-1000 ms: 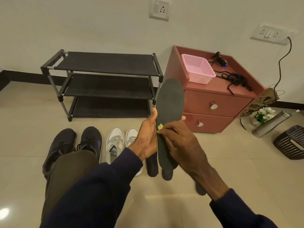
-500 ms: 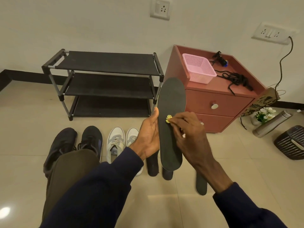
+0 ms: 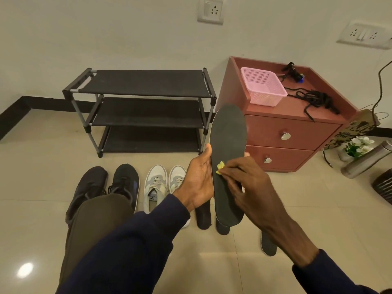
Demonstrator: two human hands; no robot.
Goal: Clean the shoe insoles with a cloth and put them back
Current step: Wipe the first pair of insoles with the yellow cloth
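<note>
Right fingertips [image 3: 228, 171] pinch a small yellow cloth [image 3: 220, 167] and press it to the face of the insole [image 3: 230, 134], about halfway up. The right hand [image 3: 250, 187] is curled round that wad. The left hand [image 3: 199, 179] grips the insole from the side: thumb laid up the left edge, fingers wrapped behind, one tip peeking out on the right edge. The insole stands upright in the air, toe end up, dark face to the camera.

Below the hands, three more insoles lie on the floor. One [image 3: 204, 217] is just under the left wrist, a second [image 3: 222, 229] is half hidden behind the held one, and a third [image 3: 268, 245] is crossed by the right forearm.

Left of those sit white shoes [image 3: 157, 185], the nearer one's heel covered by the left sleeve, then black shoes [image 3: 125, 181], partly blocked by a knee [image 3: 95, 219] (what is inside any shoe can't be made out).

Behind stands a black rack [image 3: 144, 109], its right post partly hidden by the insole. Beside it is a red cabinet [image 3: 282, 134], both drawers closed. On top are a pink basket [image 3: 263, 88], open side up, and a tangled black cord [image 3: 316, 98]. Far right, a bottle [image 3: 364, 160] lies tilted near white flowers [image 3: 358, 145].
</note>
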